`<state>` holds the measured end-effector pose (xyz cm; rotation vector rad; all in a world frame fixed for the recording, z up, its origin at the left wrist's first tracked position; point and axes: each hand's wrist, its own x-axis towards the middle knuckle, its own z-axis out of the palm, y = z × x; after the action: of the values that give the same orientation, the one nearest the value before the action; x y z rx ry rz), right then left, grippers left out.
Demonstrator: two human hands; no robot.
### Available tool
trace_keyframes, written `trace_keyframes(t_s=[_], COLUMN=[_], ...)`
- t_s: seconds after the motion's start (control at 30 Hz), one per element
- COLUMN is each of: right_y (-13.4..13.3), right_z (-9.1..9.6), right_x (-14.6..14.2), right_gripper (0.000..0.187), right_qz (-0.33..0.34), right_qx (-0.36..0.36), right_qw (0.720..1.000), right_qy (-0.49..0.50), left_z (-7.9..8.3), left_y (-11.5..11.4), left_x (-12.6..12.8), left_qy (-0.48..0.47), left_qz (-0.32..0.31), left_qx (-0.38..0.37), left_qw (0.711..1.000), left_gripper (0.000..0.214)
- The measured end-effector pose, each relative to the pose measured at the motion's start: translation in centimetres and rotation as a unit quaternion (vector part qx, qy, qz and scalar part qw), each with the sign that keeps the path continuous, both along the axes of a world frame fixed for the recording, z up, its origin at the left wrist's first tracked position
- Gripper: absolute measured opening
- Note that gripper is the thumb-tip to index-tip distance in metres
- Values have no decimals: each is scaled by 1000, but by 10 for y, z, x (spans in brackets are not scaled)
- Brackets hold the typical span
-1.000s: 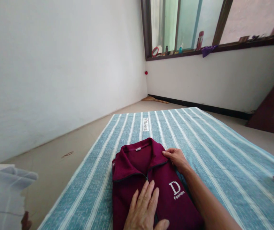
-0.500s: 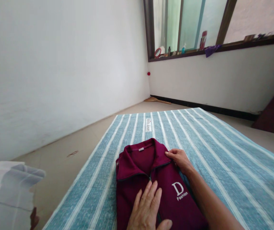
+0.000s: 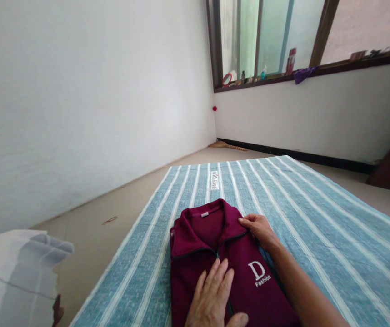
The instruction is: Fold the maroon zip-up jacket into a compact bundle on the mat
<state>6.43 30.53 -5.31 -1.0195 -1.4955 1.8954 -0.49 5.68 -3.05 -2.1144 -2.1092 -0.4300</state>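
Observation:
A folded maroon zip-up jacket (image 3: 195,272) with white "D Fashion" lettering lies on a blue and white striped cloth (image 3: 161,200), its collar pointing away from me. My left hand (image 3: 212,295) rests flat on the jacket's front beside the zip, fingers stretched out. At the right side of the collar, my right hand (image 3: 257,227) pinches the fabric edge between thumb and fingers. The lower part of the jacket runs out of view at the bottom.
A white covered bundle (image 3: 17,272) stands at the lower left. Along the windowsill are a red-rimmed mirror (image 3: 227,80), a pink bottle (image 3: 291,61) and a purple cloth (image 3: 303,75). A broom (image 3: 229,146) lies on the floor in the far corner.
The whole view has shifted slightly, so everything appears a little further right and lower. Both hands keep their places on the jacket.

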Motion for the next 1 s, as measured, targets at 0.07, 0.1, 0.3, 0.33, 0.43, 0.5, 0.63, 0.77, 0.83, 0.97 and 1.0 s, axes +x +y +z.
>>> trace_keyframes(t_s=[0.07,0.1,0.3,0.33,0.43,0.5,0.63,0.77,0.83,0.97,1.0], right_y=[0,0,0,0,-1,-1,0,0,0,-2,-2], right_z=[-1,-1,-3,-3,-3,-3,-5,-7,-7,-5,-4], right_x=[0,0,-1,-1,-1,-1,-1,-1,-1,-1,-1], right_gripper=[31,31,31,31,32,33,33,33,33,32,31], right_qz=[2,2,1,2,6,7,9,9,9,3,2], right_qx=[0,-1,-9,-9,-10,-10,-7,-5,-3,2,4], right_qw=[1000,1000,1000,1000,1000,1000,1000,1000,1000,1000,1000], right_qy=[1,1,3,4,6,7,3,-1,-1,-4,-6], left_z=[3,5,15,13,-1,-12,-22,-18,-17,-19,-19], left_y=[-2,-2,-1,0,1,1,0,0,0,-1,-2], left_x=[0,-1,-17,-21,-27,-27,-23,-21,-20,-21,-23], left_qy=[2,-3,4,21,46,42,3,-25,-17,-11,-11], left_qz=[-7,-7,142,178,239,251,255,251,256,245,242], left_qx=[42,65,208,201,119,79,42,11,6,21,34], left_qw=[999,998,968,963,963,964,966,968,966,969,970], left_gripper=[73,69,46,49,62,65,68,69,69,66,64])
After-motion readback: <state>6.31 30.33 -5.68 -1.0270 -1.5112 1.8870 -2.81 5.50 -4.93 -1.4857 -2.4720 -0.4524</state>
